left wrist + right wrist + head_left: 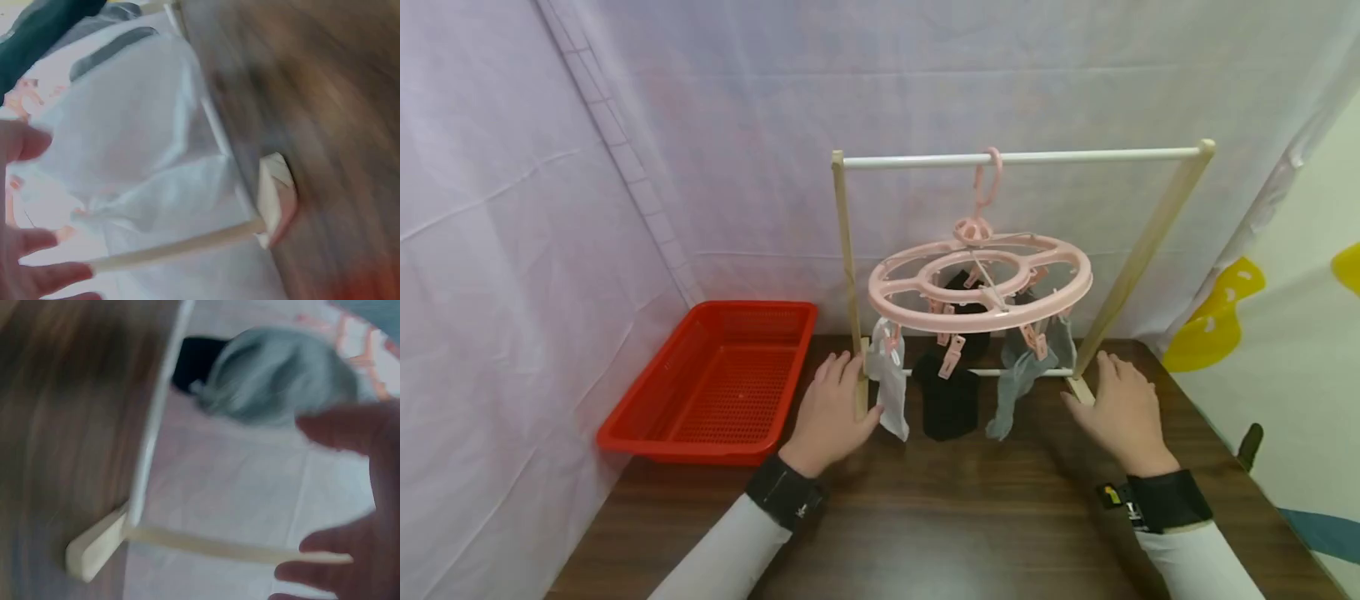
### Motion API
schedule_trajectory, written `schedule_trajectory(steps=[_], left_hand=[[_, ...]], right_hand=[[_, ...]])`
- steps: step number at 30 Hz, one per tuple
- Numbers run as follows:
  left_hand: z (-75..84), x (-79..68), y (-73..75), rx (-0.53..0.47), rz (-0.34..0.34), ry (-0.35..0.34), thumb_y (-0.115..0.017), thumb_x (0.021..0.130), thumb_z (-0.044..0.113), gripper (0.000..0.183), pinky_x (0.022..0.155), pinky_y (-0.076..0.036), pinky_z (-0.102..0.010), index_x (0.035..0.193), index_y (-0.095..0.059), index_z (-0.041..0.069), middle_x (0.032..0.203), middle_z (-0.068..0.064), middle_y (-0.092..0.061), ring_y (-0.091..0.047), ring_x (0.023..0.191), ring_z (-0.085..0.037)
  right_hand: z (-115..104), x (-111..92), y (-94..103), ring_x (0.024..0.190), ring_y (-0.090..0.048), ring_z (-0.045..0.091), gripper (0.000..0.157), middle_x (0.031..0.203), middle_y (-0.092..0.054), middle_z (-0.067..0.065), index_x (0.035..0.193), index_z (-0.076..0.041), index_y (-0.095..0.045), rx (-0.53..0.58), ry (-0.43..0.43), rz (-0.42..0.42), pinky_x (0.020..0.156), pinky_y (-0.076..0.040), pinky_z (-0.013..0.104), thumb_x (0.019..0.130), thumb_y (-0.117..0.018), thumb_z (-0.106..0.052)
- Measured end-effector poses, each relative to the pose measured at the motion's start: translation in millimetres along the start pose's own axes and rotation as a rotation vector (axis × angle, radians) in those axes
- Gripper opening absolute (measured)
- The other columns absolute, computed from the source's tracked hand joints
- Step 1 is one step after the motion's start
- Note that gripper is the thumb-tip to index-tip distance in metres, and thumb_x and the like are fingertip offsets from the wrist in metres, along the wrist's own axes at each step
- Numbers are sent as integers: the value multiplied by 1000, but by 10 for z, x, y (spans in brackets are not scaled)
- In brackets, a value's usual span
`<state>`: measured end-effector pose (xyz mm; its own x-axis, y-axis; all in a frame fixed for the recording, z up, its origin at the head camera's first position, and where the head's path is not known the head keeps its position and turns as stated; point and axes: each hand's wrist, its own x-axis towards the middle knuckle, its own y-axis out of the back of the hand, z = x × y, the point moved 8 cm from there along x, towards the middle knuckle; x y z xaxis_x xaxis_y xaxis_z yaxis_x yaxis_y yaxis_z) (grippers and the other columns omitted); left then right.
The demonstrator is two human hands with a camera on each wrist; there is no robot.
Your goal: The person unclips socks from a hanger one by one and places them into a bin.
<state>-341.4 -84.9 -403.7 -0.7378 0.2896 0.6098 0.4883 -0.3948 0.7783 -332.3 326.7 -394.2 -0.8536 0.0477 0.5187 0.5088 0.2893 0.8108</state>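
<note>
A wooden rack (1131, 258) with a white top bar carries a round pink clip hanger (973, 319) by its hook. Small cloth pieces that look like socks hang from its clips: a white sock (891, 392) at left, a black sock (950, 408) in the middle, a grey sock (1017, 387) at right, and more dark cloth behind. My left hand (831, 412) is beside the rack's left foot, fingers spread, holding nothing. By the right foot (97, 547) is my right hand (1123, 412), its fingers extended and apart from the wood in the right wrist view.
A red plastic basket (643, 425) stands left of the rack on the brown wooden table (925, 517). White cloth (737, 167) hangs behind and to the left. At right is a pale wall with yellow shapes (1213, 321).
</note>
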Motion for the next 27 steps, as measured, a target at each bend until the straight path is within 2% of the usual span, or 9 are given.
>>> schedule_trajectory(steps=[3,6,8,12,16,20,23,27], left_hand=[[130,9,205,-58,155,-76,-70,76,37,66,100,-45,-51,131,-54,5,130,-21,-57,-49,121,-39],[279,2,332,-134,242,-133,-71,75,29,54,92,-50,-45,122,-57,4,118,-16,-61,-53,109,-33],[378,3,387,-209,272,-156,-71,76,26,49,84,-52,-42,118,-58,4,111,-14,-62,-55,101,-30],[547,25,440,-272,308,-191,-67,78,25,42,73,-56,-39,114,-58,5,103,-11,-65,-60,90,-24],[643,106,453,-295,314,-187,-66,79,27,44,72,-56,-37,116,-57,5,103,-9,-64,-62,87,-21],[716,219,409,-416,262,-145,-69,79,27,50,76,-55,-32,122,-55,5,107,-8,-63,-61,93,-19],[778,282,329,-544,214,-102,-71,80,26,53,77,-55,-30,125,-53,5,111,-8,-63,-62,96,-19],[813,336,189,-770,135,-17,-74,81,27,56,75,-56,-36,129,-52,8,113,-7,-64,-62,94,-16]], right_hand=[[-150,-16,285,92,-54,50,52,104,-60,30,116,7,-60,87,-8,199,74,-43,64,81,-72,-30],[-355,-47,572,75,-57,39,28,84,-62,20,96,2,-66,161,27,385,64,-42,55,81,-70,-21],[-507,-68,738,69,-57,34,20,78,-62,17,90,0,-67,197,65,474,61,-41,51,82,-68,-18],[-860,-116,1036,67,-58,31,15,76,-62,17,86,0,-67,240,119,553,61,-41,46,84,-64,-14],[-1282,-171,1327,65,-59,27,17,76,-64,15,88,-1,-68,245,162,537,60,-42,38,85,-63,-17],[-1628,-176,1480,62,-57,18,19,73,-65,9,90,-4,-70,286,192,457,59,-42,25,86,-67,-21],[-1787,-178,1454,61,-55,14,18,71,-65,3,91,-7,-71,327,181,376,58,-43,21,86,-69,-23],[-1954,-158,1288,62,-56,13,17,72,-66,0,93,-10,-71,341,200,257,58,-48,31,87,-69,-26]])
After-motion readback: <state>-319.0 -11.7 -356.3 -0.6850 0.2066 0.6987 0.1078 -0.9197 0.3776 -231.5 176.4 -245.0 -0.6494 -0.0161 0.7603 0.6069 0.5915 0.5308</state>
